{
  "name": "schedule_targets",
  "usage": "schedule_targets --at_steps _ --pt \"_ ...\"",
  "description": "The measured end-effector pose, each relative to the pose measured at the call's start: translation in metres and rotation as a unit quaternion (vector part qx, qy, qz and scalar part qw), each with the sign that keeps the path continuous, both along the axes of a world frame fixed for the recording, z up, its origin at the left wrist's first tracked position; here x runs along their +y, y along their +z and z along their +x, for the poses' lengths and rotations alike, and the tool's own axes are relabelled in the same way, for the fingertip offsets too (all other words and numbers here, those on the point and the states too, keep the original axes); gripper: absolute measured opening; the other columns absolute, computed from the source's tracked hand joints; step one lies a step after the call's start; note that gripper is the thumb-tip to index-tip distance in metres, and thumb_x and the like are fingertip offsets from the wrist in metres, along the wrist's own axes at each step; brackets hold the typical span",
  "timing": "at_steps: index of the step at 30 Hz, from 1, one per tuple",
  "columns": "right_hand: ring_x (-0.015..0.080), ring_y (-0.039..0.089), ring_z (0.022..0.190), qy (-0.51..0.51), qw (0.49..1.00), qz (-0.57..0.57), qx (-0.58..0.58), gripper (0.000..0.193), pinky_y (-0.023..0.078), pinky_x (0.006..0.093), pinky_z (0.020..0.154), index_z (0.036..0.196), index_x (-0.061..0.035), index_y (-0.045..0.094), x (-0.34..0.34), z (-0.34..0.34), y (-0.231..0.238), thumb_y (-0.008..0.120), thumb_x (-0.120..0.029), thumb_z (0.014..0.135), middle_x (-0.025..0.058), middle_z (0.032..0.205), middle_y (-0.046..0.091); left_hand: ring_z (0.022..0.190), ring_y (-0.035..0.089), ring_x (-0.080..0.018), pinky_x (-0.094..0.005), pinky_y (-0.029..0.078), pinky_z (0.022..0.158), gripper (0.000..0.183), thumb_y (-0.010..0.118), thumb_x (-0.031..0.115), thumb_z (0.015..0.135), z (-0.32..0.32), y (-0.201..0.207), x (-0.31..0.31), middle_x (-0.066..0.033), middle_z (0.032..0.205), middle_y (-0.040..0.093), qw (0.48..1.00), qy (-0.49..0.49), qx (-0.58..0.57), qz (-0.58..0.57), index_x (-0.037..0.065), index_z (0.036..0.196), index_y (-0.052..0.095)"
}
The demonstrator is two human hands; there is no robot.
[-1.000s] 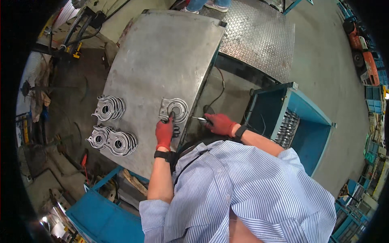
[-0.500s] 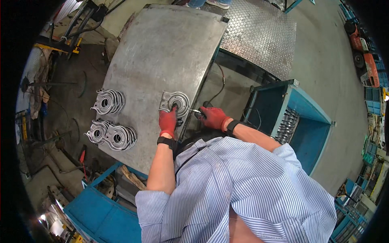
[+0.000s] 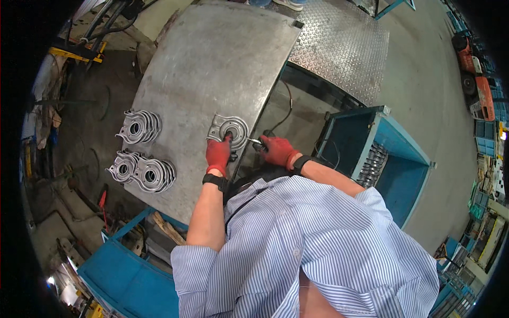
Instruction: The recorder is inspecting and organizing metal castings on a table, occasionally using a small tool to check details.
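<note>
A stamped metal bracket point(image 3: 216, 128) with a round ringed hub lies near the right edge of the steel table point(image 3: 201, 74). My left hand point(image 3: 217, 155), in a red and black glove, is closed on the bracket's near side, its fingers at the central hole. My right hand point(image 3: 279, 151), gloved alike, grips a slim air tool point(image 3: 256, 141) with a thin metal tip. That tip points left at the hub's right rim; whether it touches cannot be made out. Stacks of similar brackets point(image 3: 156, 177) stand at the table's left edge, with another bracket stack point(image 3: 139, 127) behind them.
An air hose point(image 3: 290, 103) hangs beyond the table's right edge. To the right stands a blue metal bin point(image 3: 405, 185) holding rows of metal parts point(image 3: 374, 164). A blue frame point(image 3: 130, 270) is at lower left. Behind are a tread-plate platform point(image 3: 344, 47) and another person's shoes point(image 3: 289, 4).
The view has shifted slightly, so the table and stacks sit a little further left and higher. Both hands keep nearly the same place at the bracket.
</note>
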State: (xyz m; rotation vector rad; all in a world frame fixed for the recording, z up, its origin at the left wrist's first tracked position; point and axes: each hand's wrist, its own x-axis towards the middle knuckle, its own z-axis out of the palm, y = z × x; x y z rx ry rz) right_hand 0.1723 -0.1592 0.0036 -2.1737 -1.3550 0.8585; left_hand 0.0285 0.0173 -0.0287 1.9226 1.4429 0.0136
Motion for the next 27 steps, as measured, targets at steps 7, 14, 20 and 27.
schedule_targets --at_steps 7,14,20,27 --pt "0.0378 0.060 0.088 0.015 1.000 -0.011 0.006 0.050 0.047 0.0452 0.077 0.118 -0.0035 0.051 -0.002 0.002 0.004 0.059 -0.031 0.077 0.0216 0.094 0.063 0.102 0.056 -0.0388 -0.0429 0.046 0.084 0.055 0.068 0.041 0.075 -0.002 -0.020 0.003 -0.0223 0.109 0.059 1.000 -0.003 -0.019 0.008 0.000 0.109 0.055" --pt "0.0378 0.060 0.087 0.019 1.000 -0.007 -0.001 0.046 0.048 0.0456 0.076 0.115 -0.0036 0.051 -0.001 0.001 0.000 0.058 -0.030 0.078 0.0211 0.094 0.063 0.103 0.056 -0.0391 -0.0432 0.045 0.084 0.055 0.069 0.042 0.074 -0.007 -0.027 0.007 -0.0227 0.110 0.059 0.998 -0.019 -0.059 0.016 0.000 0.107 0.056" --pt "0.0379 0.060 0.088 0.022 0.999 -0.027 0.007 0.045 0.048 0.0450 0.076 0.114 -0.0027 0.052 0.000 -0.002 0.005 0.058 -0.031 0.079 0.0211 0.093 0.063 0.103 0.056 -0.0383 -0.0428 0.045 0.084 0.059 0.068 0.044 0.074 -0.009 -0.023 0.005 -0.0247 0.107 0.060 1.000 -0.012 -0.015 0.010 -0.003 0.106 0.055" --pt "0.0387 0.060 0.088 0.003 1.000 0.030 0.001 0.044 0.047 0.0465 0.075 0.112 -0.0032 0.052 -0.001 0.000 -0.002 0.058 -0.031 0.078 0.0217 0.093 0.063 0.103 0.056 -0.0391 -0.0433 0.045 0.084 0.062 0.068 0.045 0.074 -0.007 -0.019 0.007 -0.0250 0.107 0.060 0.999 -0.019 -0.035 -0.008 -0.004 0.109 0.053"
